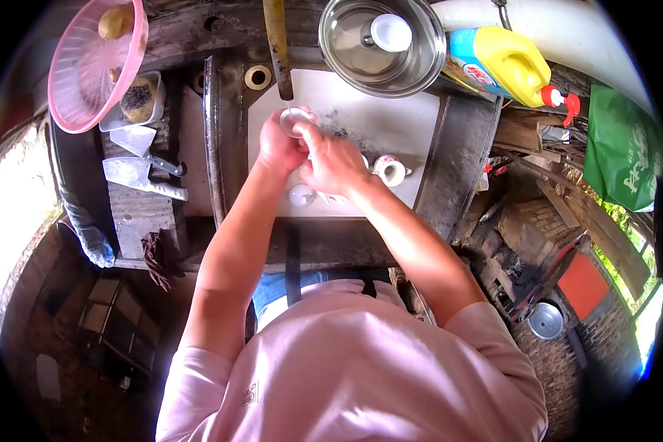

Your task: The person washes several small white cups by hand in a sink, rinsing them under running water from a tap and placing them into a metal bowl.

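Note:
My left hand [279, 145] holds a small white cup [294, 120] just under the end of a yellowed pipe [278, 52]. Over the cup's near side lies my right hand [334, 160], gripping its rim with a finger at the mouth; some of its fingers are hidden. Both hands are above a white-bottomed sink [364, 91]. Close to my right wrist, a white teapot [389, 170] with a red pattern stands without a lid. Another small white cup [301, 195] rests below my hands, beside white pieces partly covered by my right arm.
Behind the sink is a steel pot [334, 61] with a white cup [391, 33] inside. A yellow detergent bottle [511, 63] lies to its right. At left are a pink basket [69, 83], a plastic container [157, 105] and two cleavers [126, 172] [135, 139]. A dark rag [157, 259] hangs over the front edge.

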Motion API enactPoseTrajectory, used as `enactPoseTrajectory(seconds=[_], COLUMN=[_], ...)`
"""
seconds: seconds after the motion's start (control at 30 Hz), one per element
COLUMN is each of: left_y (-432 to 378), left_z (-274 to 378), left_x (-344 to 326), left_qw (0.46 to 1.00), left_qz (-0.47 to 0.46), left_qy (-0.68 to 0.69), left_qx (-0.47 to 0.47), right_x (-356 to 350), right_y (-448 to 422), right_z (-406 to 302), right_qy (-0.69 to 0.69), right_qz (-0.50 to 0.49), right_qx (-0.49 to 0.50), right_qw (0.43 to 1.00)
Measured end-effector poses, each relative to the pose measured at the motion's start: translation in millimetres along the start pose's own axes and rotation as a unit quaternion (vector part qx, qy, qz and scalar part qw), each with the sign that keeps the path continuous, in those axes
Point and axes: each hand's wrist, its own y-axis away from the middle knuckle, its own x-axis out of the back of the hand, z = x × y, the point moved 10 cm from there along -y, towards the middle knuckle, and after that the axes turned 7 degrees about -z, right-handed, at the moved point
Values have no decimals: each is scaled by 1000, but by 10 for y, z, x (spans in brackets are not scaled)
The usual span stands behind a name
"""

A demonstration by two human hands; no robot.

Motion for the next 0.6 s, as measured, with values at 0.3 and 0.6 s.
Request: enactPoseTrajectory(seconds=[0.3,0.6], left_y=[67,191], left_z=[41,191], left_x=[-70,226], left_qw=[998,961], left_qz=[-31,179], left_qy=[-25,-206], left_qx=[43,-52], right_x=[-75,98], right_y=[-47,-125], right_z=[91,137], right_qy=[1,-93], right_qz=[-22,127], right_qx=[-31,17], right_qw=[999,987])
